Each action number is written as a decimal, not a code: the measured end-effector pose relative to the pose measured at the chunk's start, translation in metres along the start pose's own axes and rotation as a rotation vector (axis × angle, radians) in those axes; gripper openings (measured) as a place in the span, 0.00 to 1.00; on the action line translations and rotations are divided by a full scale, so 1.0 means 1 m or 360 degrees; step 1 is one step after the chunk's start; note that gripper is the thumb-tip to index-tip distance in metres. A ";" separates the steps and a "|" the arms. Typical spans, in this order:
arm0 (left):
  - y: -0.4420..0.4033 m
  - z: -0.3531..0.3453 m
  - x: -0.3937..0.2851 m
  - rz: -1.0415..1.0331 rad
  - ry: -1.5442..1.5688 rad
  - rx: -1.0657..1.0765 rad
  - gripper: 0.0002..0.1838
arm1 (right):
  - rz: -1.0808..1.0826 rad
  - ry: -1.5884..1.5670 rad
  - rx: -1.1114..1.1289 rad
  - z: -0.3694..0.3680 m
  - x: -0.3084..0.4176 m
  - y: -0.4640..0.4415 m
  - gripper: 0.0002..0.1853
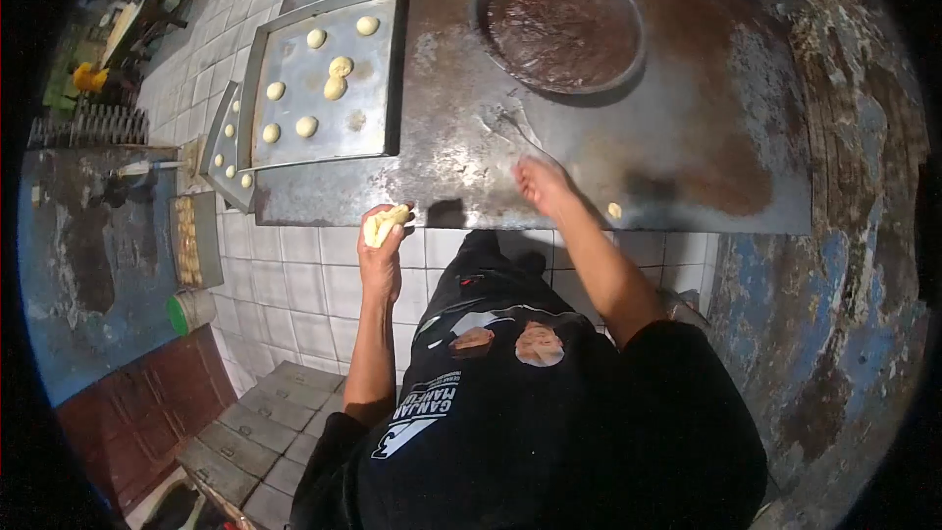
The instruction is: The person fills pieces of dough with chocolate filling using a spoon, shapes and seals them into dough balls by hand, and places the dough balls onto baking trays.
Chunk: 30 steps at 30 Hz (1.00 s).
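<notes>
My left hand [381, 234], in front of the table's near edge, is closed around a piece of pale yellow dough [387, 225]. Over the metal tabletop, my right hand [542, 186] has its fingers curled at the handle end of a thin metal spoon [528, 137]. The spoon's head is over a smeared patch of the table, and its exact shape is hard to make out. Beyond it stands a large round pan [643, 39] of dark brown filling [559, 31]. A small dough scrap [614, 209] lies near the front edge, right of my right hand.
On the table's left, a square metal tray [392, 88] carries several dough balls [306, 127], two of them touching. A second tray [208, 162] with smaller balls sits lower beside it. Further left are a filled tray [196, 240] and a green-lidded tub [188, 313].
</notes>
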<state>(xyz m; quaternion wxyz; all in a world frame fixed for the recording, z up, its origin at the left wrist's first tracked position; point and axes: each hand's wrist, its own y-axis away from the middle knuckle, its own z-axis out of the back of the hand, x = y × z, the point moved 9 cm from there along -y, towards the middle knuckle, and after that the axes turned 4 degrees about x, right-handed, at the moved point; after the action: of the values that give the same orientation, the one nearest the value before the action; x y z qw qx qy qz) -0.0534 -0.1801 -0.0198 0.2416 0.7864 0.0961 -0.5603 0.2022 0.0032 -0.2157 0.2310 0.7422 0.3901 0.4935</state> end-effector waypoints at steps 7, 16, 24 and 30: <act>-0.026 -0.054 0.004 0.0080 -0.0140 0.0306 0.22 | 0.1579 0.1923 -0.0661 -0.007 0.086 0.099 0.12; -0.091 -0.088 -0.002 0.0083 -0.0446 0.0489 0.37 | 0.0777 0.2530 -0.0714 -0.004 0.070 0.039 0.10; -0.187 -0.108 -0.030 0.0040 -0.0436 0.0503 0.49 | 0.1128 0.1576 -0.0099 -0.088 0.209 0.082 0.10; -0.262 -0.127 -0.028 0.0040 -0.0711 0.0629 0.27 | 0.0734 0.2500 -0.0242 -0.129 0.282 -0.008 0.12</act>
<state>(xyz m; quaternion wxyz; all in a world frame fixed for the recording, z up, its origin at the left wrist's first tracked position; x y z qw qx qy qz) -0.0682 0.1116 -0.0328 0.1059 0.6765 -0.0802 -0.7244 0.1406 0.2299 -0.0138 -0.1667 0.2244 0.2413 0.9293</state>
